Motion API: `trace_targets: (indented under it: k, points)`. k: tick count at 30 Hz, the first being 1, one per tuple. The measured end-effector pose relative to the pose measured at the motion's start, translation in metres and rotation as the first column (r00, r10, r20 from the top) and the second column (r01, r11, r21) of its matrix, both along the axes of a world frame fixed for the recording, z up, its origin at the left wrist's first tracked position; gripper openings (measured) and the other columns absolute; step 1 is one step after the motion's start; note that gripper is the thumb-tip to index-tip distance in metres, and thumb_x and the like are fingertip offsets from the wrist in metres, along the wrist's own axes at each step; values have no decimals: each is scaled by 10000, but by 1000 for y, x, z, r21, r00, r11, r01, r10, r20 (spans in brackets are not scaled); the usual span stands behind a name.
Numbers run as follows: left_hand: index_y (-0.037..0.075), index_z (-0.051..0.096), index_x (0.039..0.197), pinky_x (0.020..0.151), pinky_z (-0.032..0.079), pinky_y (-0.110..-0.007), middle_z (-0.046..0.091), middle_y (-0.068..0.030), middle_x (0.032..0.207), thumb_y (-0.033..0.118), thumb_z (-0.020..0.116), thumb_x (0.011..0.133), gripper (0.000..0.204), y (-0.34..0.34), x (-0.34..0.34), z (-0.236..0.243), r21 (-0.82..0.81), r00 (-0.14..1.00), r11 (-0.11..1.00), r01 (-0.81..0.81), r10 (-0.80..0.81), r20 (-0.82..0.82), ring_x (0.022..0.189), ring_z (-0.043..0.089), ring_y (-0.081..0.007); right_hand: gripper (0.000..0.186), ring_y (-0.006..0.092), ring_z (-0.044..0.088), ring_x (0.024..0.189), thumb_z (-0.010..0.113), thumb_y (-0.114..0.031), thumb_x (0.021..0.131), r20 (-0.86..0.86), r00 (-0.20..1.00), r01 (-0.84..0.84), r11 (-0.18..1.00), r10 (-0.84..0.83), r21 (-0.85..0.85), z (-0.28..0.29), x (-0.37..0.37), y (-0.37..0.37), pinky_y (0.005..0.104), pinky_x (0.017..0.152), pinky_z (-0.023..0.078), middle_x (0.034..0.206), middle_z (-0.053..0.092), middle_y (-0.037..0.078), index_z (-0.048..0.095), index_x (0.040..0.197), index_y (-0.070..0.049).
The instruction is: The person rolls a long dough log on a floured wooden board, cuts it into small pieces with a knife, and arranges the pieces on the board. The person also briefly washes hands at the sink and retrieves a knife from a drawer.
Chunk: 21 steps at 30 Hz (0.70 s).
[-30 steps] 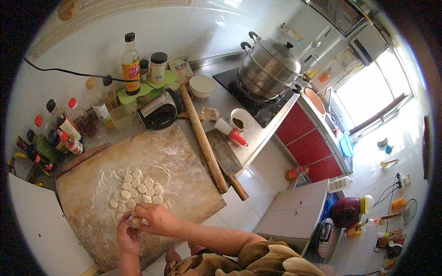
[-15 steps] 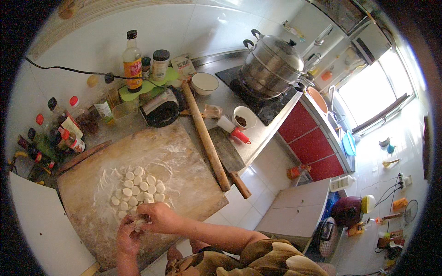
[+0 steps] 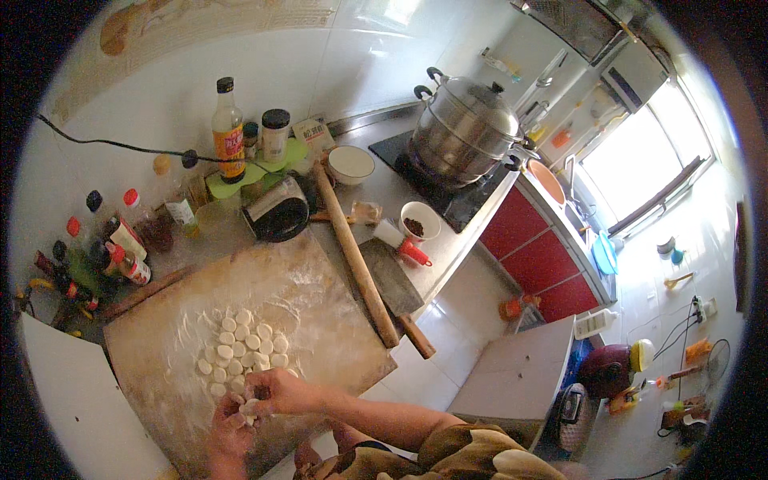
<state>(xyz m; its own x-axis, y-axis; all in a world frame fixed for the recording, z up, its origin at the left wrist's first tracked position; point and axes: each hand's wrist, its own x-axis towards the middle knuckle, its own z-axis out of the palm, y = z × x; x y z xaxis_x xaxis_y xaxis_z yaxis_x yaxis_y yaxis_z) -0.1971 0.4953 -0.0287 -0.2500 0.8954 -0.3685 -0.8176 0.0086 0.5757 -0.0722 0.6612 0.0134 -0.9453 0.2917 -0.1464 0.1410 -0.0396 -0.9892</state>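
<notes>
My left hand [image 3: 230, 430] and my right hand [image 3: 282, 392] meet over the near part of a floured wooden board [image 3: 152, 344]. Between their fingertips they pinch a small pale piece of dough [image 3: 250, 410], partly covered by the fingers. Just beyond the hands lie several small round dough pieces [image 3: 240, 342] in a loose cluster, with flour streaked about them. A long wooden rolling pin [image 3: 352, 252] rests along the board's right side. Beside the pin is a cleaver [image 3: 390, 280], its wooden handle jutting past the counter edge.
A white bowl [image 3: 430, 220] with dark bits and a red-handled tool [image 3: 414, 252] sit right of the pin. Farther back stand an empty bowl [image 3: 350, 164] and a large steel steamer [image 3: 464, 132] on the cooktop. Sauce bottles [image 3: 120, 232] line the left wall.
The view has shifted slightly, so the board and counter items appear a little lower. Both hands stay together on the dough piece, their fingers having moved slightly around it.
</notes>
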Motion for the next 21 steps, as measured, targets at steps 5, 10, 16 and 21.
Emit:
trace_targets:
  k: [5,10,16,21]
  points:
    - [91,537,967,624,553,-341,657,-109,950,152,769,746,327,11,6,5,66,999,997,-26,28,-28,804,670,-235,213,73,511,710,748,-178,824,20,999,-34,988,37,-150,-12,1,1,262,628,436,774,580,-30,589,870,-44]
    - [79,544,924,658,558,-353,664,-118,943,127,773,747,293,17,5,6,80,998,996,-45,43,37,812,670,-243,216,70,533,750,756,-160,817,-16,1000,-14,956,10,-294,-6,3,3,258,654,454,796,587,-30,599,908,-43]
    - [68,552,900,653,559,-344,665,-107,902,126,787,733,295,18,11,-2,40,986,989,-143,146,-79,780,670,-229,218,69,538,759,757,-128,797,-101,992,-90,982,73,-168,-14,8,8,264,667,461,811,598,-25,613,932,-37]
    - [65,548,981,620,561,-328,653,-80,907,125,793,716,366,8,8,2,-43,994,999,-26,21,-103,774,669,-219,246,101,545,761,780,-166,770,-100,995,-27,992,14,-124,-20,9,6,286,668,466,825,603,-8,623,909,-38]
